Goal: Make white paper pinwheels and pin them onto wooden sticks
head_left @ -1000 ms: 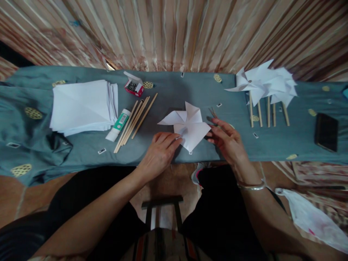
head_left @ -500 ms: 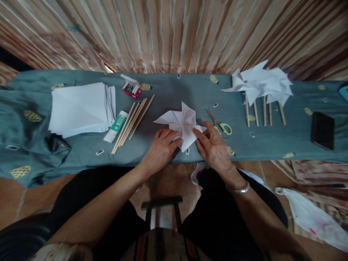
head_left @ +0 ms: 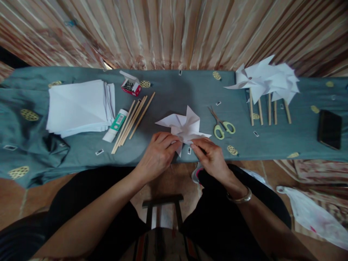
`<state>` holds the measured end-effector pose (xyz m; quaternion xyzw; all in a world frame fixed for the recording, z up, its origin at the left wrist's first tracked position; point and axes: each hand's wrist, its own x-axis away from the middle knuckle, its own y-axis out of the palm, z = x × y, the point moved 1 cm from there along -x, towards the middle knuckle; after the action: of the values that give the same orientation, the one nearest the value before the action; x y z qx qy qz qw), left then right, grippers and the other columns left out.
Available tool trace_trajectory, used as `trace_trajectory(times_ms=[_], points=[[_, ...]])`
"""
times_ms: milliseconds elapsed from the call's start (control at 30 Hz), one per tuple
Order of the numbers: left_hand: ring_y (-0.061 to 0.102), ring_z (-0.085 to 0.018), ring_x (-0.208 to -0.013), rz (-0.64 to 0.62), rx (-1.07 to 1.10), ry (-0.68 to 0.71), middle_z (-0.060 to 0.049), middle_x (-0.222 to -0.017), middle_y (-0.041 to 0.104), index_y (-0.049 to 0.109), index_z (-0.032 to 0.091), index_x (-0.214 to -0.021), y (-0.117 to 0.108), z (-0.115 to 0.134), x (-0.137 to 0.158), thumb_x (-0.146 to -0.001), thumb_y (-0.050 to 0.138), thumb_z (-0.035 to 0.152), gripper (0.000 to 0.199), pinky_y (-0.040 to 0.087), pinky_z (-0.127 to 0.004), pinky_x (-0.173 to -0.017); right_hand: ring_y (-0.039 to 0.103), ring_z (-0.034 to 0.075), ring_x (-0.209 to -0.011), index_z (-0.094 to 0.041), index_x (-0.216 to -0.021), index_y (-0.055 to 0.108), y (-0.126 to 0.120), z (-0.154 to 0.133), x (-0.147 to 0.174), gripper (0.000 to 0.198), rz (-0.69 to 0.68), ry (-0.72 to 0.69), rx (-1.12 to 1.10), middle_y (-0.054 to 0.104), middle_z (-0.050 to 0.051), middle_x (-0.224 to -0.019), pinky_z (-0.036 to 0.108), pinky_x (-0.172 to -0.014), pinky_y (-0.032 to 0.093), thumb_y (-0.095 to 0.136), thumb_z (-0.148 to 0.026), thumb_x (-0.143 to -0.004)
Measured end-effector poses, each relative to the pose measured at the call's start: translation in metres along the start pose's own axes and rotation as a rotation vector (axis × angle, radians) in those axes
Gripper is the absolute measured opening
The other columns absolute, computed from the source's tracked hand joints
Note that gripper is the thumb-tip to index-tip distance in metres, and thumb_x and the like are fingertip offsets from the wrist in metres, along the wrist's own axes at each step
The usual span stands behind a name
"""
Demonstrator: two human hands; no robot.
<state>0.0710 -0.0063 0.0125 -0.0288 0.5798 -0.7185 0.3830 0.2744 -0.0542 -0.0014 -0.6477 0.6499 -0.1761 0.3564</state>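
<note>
A white paper pinwheel [head_left: 187, 123] with pointed blades lies on the cloth in front of me. My left hand [head_left: 160, 152] pinches its lower left edge, fingers curled over the paper. On the lower right, my right hand [head_left: 210, 154] grips the pinwheel's near edge between thumb and fingers. The fingertips partly cover the paper there. Just right of the pinwheel rest scissors [head_left: 223, 129] with light green handles, blades pointing away from me.
Left are a paper stack [head_left: 76, 107], a glue stick [head_left: 118, 123], several wooden sticks [head_left: 133, 125] and an open red box [head_left: 131, 86] of small metal pieces. Pinwheels on sticks [head_left: 268, 81] lie right, near a dark phone [head_left: 330, 128]. A curtain [head_left: 174, 32] hangs behind the table.
My right hand has moved left and down from the pinwheel's right blade to its near edge. The pinwheel has turned slightly, and the scissors are now uncovered.
</note>
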Motion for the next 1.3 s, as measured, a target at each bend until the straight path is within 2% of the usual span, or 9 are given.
trace_trajectory(times_ms=[133, 267, 400, 567, 733, 867, 1000, 1300], points=[[0.058, -0.024, -0.105, -0.036, 0.039, 0.008, -0.012, -0.112, 0.07, 0.064, 0.011, -0.117, 0.001, 0.006, 0.008, -0.093, 0.049, 0.009, 0.028, 0.046, -0.041, -0.089, 0.07, 0.022, -0.086, -0.023, -0.098, 0.073, -0.001, 0.006, -0.002, 0.018, 0.059, 0.214, -0.109, 0.076, 0.004, -0.092, 0.039, -0.081, 0.056, 0.059, -0.032, -0.092], [0.058, -0.025, -0.112, -0.085, 0.032, 0.012, -0.013, -0.119, 0.069, 0.062, 0.011, -0.121, 0.005, 0.01, 0.011, -0.094, 0.049, 0.009, 0.03, 0.046, -0.041, -0.092, 0.071, 0.022, -0.085, -0.023, -0.106, 0.07, -0.003, 0.001, -0.011, 0.022, 0.087, 0.296, -0.079, 0.077, 0.004, -0.094, 0.038, -0.081, 0.056, 0.063, -0.034, -0.087], [0.056, -0.025, -0.118, -0.131, -0.015, -0.004, -0.014, -0.131, 0.064, 0.061, 0.011, -0.124, 0.008, 0.012, 0.011, -0.095, 0.046, 0.009, 0.032, 0.045, -0.041, -0.095, 0.07, 0.02, -0.074, -0.021, -0.097, 0.068, -0.005, -0.006, -0.019, 0.017, 0.078, 0.337, -0.025, 0.075, 0.003, -0.081, 0.032, -0.07, 0.055, 0.067, -0.032, -0.084], [0.056, -0.024, -0.12, -0.142, -0.025, 0.016, -0.014, -0.134, 0.063, 0.061, 0.011, -0.123, 0.011, 0.016, 0.01, -0.097, 0.044, 0.011, 0.031, 0.044, -0.041, -0.096, 0.07, 0.018, -0.074, -0.022, -0.092, 0.069, -0.001, -0.005, -0.02, 0.011, 0.062, 0.262, 0.039, 0.075, 0.001, -0.08, 0.031, -0.071, 0.055, 0.063, -0.029, -0.088], [0.057, -0.025, -0.118, -0.181, -0.019, -0.007, -0.015, -0.137, 0.062, 0.059, 0.011, -0.126, 0.012, 0.019, 0.008, -0.1, 0.041, 0.015, 0.032, 0.044, -0.04, -0.091, 0.073, 0.021, -0.088, -0.022, -0.096, 0.072, 0.001, -0.001, -0.02, 0.014, 0.079, 0.09, 0.096, 0.078, 0.004, -0.094, 0.037, -0.085, 0.057, 0.059, -0.026, -0.093], [0.058, -0.024, -0.116, -0.221, -0.023, -0.021, -0.016, -0.138, 0.061, 0.055, 0.012, -0.131, 0.013, 0.022, 0.005, -0.101, 0.04, 0.016, 0.034, 0.044, -0.039, -0.089, 0.072, 0.021, -0.089, -0.022, -0.099, 0.073, 0.0, -0.002, -0.022, 0.019, 0.047, -0.013, 0.148, 0.078, 0.005, -0.095, 0.04, -0.087, 0.057, 0.054, -0.023, -0.096], [0.057, -0.024, -0.116, -0.232, -0.026, -0.027, -0.015, -0.138, 0.061, 0.053, 0.01, -0.132, 0.015, 0.024, 0.005, -0.1, 0.041, 0.016, 0.034, 0.043, -0.038, -0.09, 0.071, 0.022, -0.092, -0.021, -0.1, 0.073, -0.001, -0.003, -0.022, 0.022, 0.007, -0.061, 0.186, 0.078, 0.006, -0.098, 0.041, -0.086, 0.056, 0.051, -0.022, -0.097], [0.058, -0.023, -0.112, -0.231, -0.028, -0.037, -0.013, -0.134, 0.063, 0.056, 0.009, -0.127, 0.016, 0.025, 0.004, -0.102, 0.038, 0.016, 0.032, 0.043, -0.038, -0.09, 0.068, 0.023, -0.094, -0.018, -0.102, 0.074, 0.0, -0.001, -0.02, 0.023, 0.015, -0.121, 0.267, 0.076, 0.008, -0.099, 0.04, -0.087, 0.056, 0.051, -0.023, -0.098]])
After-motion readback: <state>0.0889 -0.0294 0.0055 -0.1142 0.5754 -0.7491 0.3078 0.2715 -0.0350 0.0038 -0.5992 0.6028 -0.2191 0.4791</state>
